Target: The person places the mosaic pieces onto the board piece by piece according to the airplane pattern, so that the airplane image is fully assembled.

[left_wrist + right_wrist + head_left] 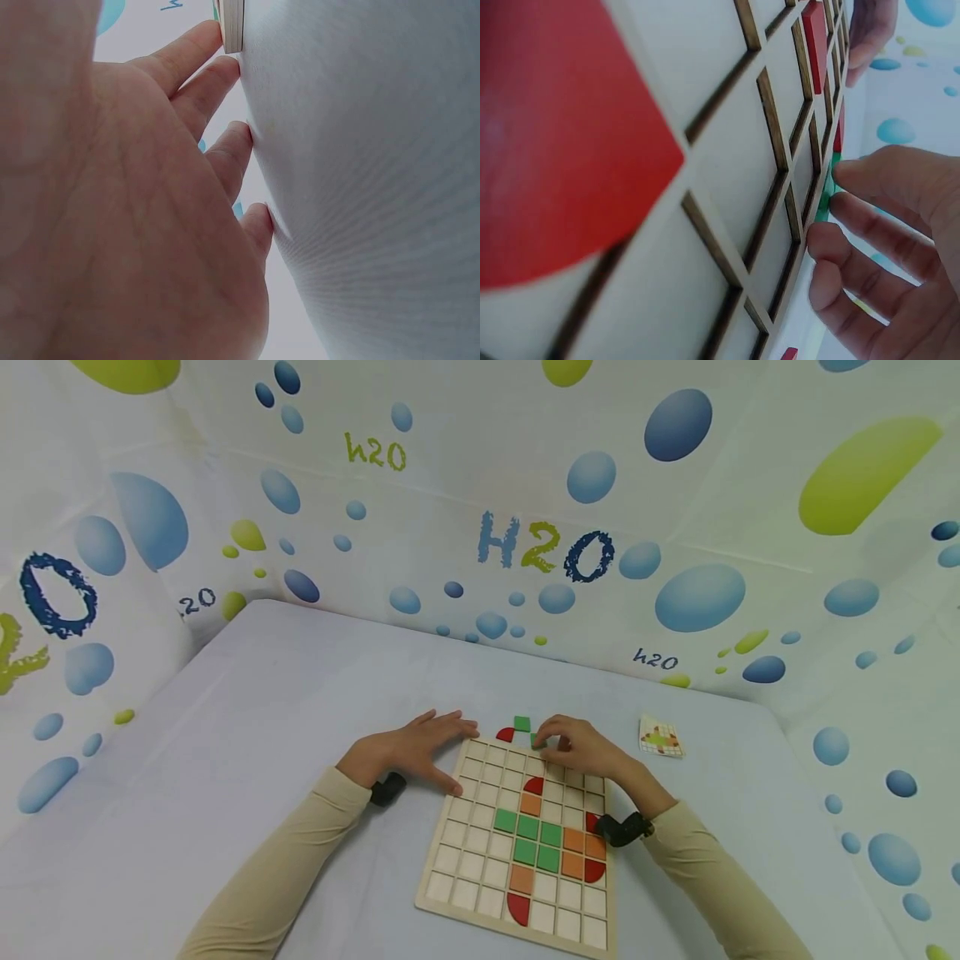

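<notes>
A wooden grid board [450,860] lies on the table with green square tiles [527,827], orange square tiles [521,879] and red quarter-round tiles [518,908] in some cells. My left hand [420,747] is spread at the board's upper left corner, its thumb at the left side. In the left wrist view its fingertips [225,71] rest on the tabletop by the board's edge [234,30]. Just past the far edge, my right hand [577,745] pinches a green square tile [827,187] between thumb and index finger, its other fingers curled.
Beyond the board's far edge lie another green square tile [522,723] and a red quarter-round tile [506,735]. A small pattern card [661,737] lies to the right on the pale tabletop [315,677]. A curtain with printed drops [420,527] hangs behind and at both sides.
</notes>
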`<state>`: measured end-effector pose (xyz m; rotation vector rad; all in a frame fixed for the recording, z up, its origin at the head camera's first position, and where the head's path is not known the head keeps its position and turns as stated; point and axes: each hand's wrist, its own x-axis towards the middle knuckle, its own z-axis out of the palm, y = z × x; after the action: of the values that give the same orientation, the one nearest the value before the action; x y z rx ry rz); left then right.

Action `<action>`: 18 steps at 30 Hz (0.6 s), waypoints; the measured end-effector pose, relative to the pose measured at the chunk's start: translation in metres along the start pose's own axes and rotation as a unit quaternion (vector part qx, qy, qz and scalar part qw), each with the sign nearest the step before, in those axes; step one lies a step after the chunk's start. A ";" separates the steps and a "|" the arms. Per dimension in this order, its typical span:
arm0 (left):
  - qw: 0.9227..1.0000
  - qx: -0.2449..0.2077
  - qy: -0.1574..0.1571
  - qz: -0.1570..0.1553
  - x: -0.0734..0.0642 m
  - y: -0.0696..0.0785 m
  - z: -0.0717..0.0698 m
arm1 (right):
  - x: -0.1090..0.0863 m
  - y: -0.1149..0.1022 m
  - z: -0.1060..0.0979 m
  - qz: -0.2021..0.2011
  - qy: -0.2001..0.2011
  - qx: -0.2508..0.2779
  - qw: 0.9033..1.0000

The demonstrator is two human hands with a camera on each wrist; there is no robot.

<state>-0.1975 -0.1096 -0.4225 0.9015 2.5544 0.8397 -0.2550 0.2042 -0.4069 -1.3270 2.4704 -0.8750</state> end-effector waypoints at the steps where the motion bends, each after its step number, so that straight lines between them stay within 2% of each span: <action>1: 1.000 0.000 0.000 0.000 0.000 0.000 0.000 | 0.000 0.001 0.000 -0.017 0.011 -0.005 1.000; 3: 1.000 0.002 -0.001 -0.001 0.000 0.001 -0.001 | -0.001 0.003 0.001 -0.033 0.028 -0.009 0.999; 5: 1.000 0.003 -0.002 -0.001 0.000 0.002 -0.001 | 0.000 0.003 0.001 -0.026 0.038 -0.014 0.999; 11: 1.000 0.005 -0.003 -0.002 0.000 0.002 -0.002 | 0.000 0.000 0.001 0.070 0.023 -0.009 0.997; 18: 1.000 0.003 -0.002 -0.005 0.000 0.002 -0.001 | 0.001 -0.003 0.000 0.123 0.013 0.011 0.992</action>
<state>-0.1973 -0.1088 -0.4205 0.8911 2.5578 0.8264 -0.2539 0.2019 -0.4049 -0.9821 2.5635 -0.8618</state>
